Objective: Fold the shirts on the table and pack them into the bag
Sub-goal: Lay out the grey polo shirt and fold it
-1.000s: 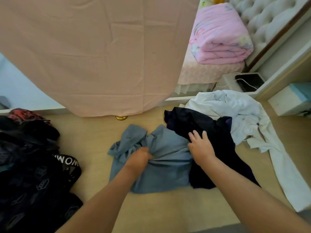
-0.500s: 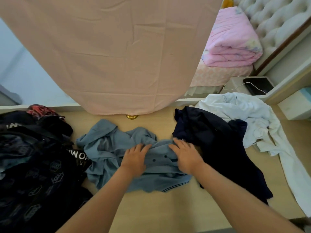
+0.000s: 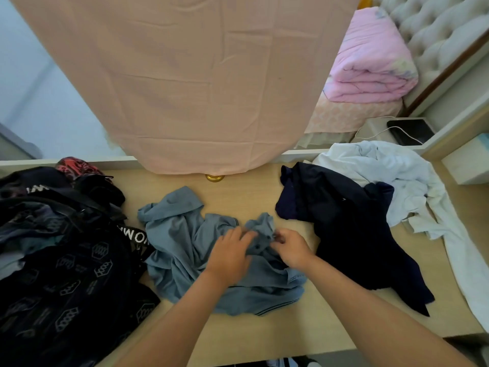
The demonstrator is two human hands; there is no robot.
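A crumpled grey-blue polo shirt [image 3: 182, 250] lies in the middle of the wooden table [image 3: 277, 332]. My left hand [image 3: 229, 254] and my right hand [image 3: 292, 247] both pinch the bunched collar part of it near its buttons. A dark navy shirt [image 3: 344, 229] lies rumpled to the right, apart from my hands. Beyond it a white shirt [image 3: 391, 176] spreads toward the right edge. A black patterned bag [image 3: 60, 274] with clothes in it sits at the left, touching the grey-blue shirt.
A pink cloth [image 3: 190, 83] hangs over the back of the table above a gold knob [image 3: 214, 178]. A folded pink quilt [image 3: 370, 62] lies on the bed at back right. A dark tablet with a white cable [image 3: 410, 129] sits behind the white shirt.
The grey-blue shirt has been dragged left off the navy shirt and spread out. Both hands have come together at its collar and now pinch the fabric instead of pressing flat.
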